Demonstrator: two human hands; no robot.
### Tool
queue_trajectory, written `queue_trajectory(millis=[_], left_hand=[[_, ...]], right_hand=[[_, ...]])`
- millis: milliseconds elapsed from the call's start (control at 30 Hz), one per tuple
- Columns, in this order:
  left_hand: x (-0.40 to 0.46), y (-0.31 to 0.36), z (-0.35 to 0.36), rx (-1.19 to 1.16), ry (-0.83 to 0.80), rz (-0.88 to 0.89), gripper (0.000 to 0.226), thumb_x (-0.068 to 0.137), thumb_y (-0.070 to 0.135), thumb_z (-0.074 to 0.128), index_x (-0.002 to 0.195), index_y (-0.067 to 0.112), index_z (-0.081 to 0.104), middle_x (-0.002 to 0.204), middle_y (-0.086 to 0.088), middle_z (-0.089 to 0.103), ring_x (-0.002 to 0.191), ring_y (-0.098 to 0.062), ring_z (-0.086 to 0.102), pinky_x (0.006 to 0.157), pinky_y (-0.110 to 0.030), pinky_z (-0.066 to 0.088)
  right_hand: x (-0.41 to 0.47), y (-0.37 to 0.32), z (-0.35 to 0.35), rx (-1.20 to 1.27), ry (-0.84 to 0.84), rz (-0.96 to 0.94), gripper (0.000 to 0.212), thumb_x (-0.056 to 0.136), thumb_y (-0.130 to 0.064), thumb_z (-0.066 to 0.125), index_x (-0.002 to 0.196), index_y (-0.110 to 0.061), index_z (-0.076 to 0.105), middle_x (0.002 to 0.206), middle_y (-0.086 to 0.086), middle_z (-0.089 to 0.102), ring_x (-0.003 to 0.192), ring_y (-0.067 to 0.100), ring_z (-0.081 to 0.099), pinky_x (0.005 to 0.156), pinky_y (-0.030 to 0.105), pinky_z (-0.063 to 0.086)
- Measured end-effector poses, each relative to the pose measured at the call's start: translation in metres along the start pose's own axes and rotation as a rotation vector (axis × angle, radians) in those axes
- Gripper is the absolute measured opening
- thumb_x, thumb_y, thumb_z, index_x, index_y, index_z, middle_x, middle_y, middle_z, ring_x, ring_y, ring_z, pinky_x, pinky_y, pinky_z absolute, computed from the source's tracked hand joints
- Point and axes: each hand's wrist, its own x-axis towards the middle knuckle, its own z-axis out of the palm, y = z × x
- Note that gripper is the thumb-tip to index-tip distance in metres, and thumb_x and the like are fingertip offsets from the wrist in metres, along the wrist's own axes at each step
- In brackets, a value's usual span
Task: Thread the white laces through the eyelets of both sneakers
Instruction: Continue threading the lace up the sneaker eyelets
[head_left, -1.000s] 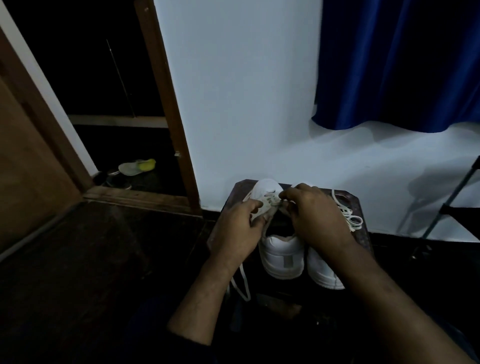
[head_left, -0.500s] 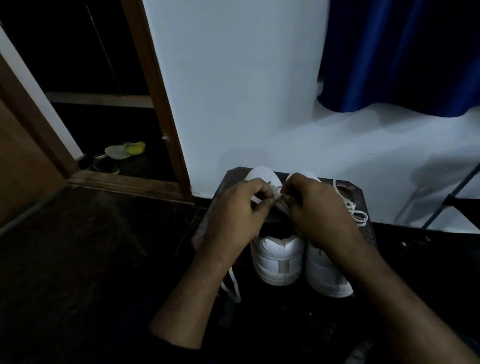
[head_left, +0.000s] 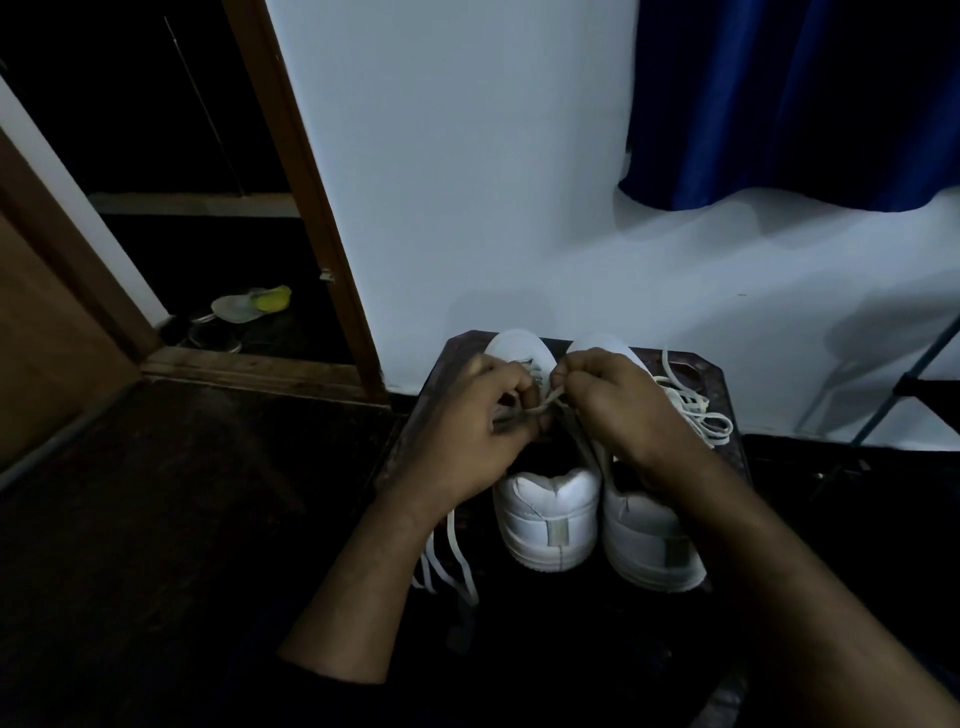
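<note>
Two white sneakers stand side by side on a dark low stool (head_left: 719, 395), heels toward me: the left sneaker (head_left: 545, 514) and the right sneaker (head_left: 649, 540). My left hand (head_left: 478, 436) and my right hand (head_left: 618, 410) meet over the left sneaker's lacing area, both pinching a white lace (head_left: 550, 402) stretched between the fingertips. A loose end of that lace (head_left: 457, 556) hangs down past the stool's left edge under my left wrist. A second white lace (head_left: 696, 410) lies bunched on the stool to the right of my right hand. The eyelets are hidden by my hands.
A white wall rises directly behind the stool. A blue curtain (head_left: 800, 98) hangs at the upper right. A wooden door frame (head_left: 306, 202) and a dark doorway with a yellow-green object (head_left: 254, 304) are at the left. A dark metal stand (head_left: 893, 395) leans at the right.
The camera has tipped slightly, so the stool and sneakers sit a little lower and closer. My fingertips have drawn together on the lace above the left sneaker; the sneakers have not moved.
</note>
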Motion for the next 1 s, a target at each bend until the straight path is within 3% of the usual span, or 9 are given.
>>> queue_trajectory(millis=[233, 333, 400, 533, 633, 733, 833, 900, 1000], left_hand=[[0.005, 0.029, -0.012, -0.972, 0.147, -0.185, 0.014, 0.085, 0.013, 0.066, 0.077, 0.002, 0.067, 0.092, -0.017, 0.057, 0.086, -0.019, 0.063, 0.082, -0.028, 0.052], [0.006, 0.037, -0.018, -1.354, 0.194, -0.202, 0.026, 0.09, 0.018, 0.062, 0.066, 0.018, 0.072, 0.088, -0.004, 0.07, 0.098, -0.023, 0.071, 0.099, -0.038, 0.052], [0.008, 0.034, -0.024, -1.528, 0.264, -0.232, 0.033, 0.091, 0.02, 0.057, 0.059, 0.02, 0.065, 0.077, 0.0, 0.068, 0.082, -0.02, 0.074, 0.093, -0.039, 0.055], [0.009, 0.025, -0.021, -1.201, 0.413, -0.319, 0.033, 0.101, 0.022, 0.057, 0.071, 0.022, 0.043, 0.054, 0.008, 0.04, 0.035, -0.004, 0.032, 0.037, -0.018, 0.026], [0.007, 0.012, -0.014, -0.578, 0.421, -0.225, 0.021, 0.097, 0.027, 0.07, 0.091, 0.017, 0.052, 0.061, 0.013, 0.048, 0.047, -0.002, 0.042, 0.043, -0.017, 0.035], [0.004, 0.0, -0.009, 0.012, 0.262, -0.048, 0.018, 0.088, 0.05, 0.074, 0.098, 0.036, 0.068, 0.075, 0.009, 0.053, 0.066, -0.007, 0.056, 0.058, -0.027, 0.046], [0.001, -0.001, -0.007, -0.024, 0.044, -0.049, 0.017, 0.085, 0.036, 0.077, 0.098, 0.046, 0.071, 0.091, 0.009, 0.059, 0.079, -0.005, 0.062, 0.067, -0.028, 0.052], [0.001, -0.005, -0.009, -0.06, -0.006, -0.072, 0.026, 0.082, 0.027, 0.079, 0.106, 0.035, 0.072, 0.092, 0.006, 0.064, 0.077, -0.013, 0.064, 0.071, -0.038, 0.058], [0.002, -0.005, -0.011, -0.187, -0.022, -0.146, 0.033, 0.076, 0.016, 0.09, 0.104, 0.022, 0.072, 0.086, 0.001, 0.064, 0.066, -0.011, 0.057, 0.063, -0.026, 0.052]], right_hand=[[0.002, 0.0, -0.01, 0.62, 0.185, 0.254, 0.045, 0.087, -0.065, 0.059, 0.066, -0.025, 0.068, 0.07, 0.003, 0.065, 0.073, 0.021, 0.06, 0.074, 0.036, 0.046], [0.0, -0.001, -0.011, 0.792, 0.247, 0.167, 0.043, 0.094, -0.048, 0.062, 0.077, -0.009, 0.065, 0.067, 0.006, 0.064, 0.06, 0.013, 0.06, 0.058, 0.022, 0.049], [0.001, -0.001, -0.012, 0.923, 0.299, 0.11, 0.033, 0.096, -0.035, 0.063, 0.073, -0.012, 0.059, 0.069, 0.002, 0.063, 0.061, 0.011, 0.058, 0.058, 0.019, 0.046], [0.006, 0.007, -0.014, 1.154, 0.36, 0.082, 0.024, 0.098, -0.017, 0.062, 0.08, -0.022, 0.046, 0.067, -0.001, 0.056, 0.058, 0.013, 0.056, 0.06, 0.024, 0.048], [-0.001, 0.006, -0.013, 0.786, 0.47, -0.025, 0.015, 0.099, -0.02, 0.062, 0.097, -0.019, 0.047, 0.067, -0.002, 0.046, 0.051, 0.009, 0.041, 0.054, 0.023, 0.039], [-0.006, 0.003, -0.011, 0.075, 0.44, -0.234, 0.017, 0.096, -0.038, 0.065, 0.097, -0.023, 0.058, 0.072, -0.007, 0.058, 0.06, 0.006, 0.053, 0.06, 0.021, 0.041], [-0.004, 0.005, -0.006, -0.518, 0.165, -0.342, 0.03, 0.09, -0.06, 0.059, 0.1, -0.032, 0.066, 0.094, -0.01, 0.058, 0.089, 0.013, 0.059, 0.082, 0.034, 0.044], [-0.002, 0.006, -0.004, -0.606, -0.004, -0.3, 0.042, 0.086, -0.067, 0.057, 0.113, -0.035, 0.062, 0.106, -0.012, 0.058, 0.103, 0.015, 0.055, 0.091, 0.037, 0.036], [-0.003, 0.003, -0.009, -0.626, -0.04, -0.314, 0.043, 0.083, -0.063, 0.063, 0.119, -0.039, 0.057, 0.111, -0.015, 0.058, 0.11, 0.013, 0.051, 0.097, 0.038, 0.033]])
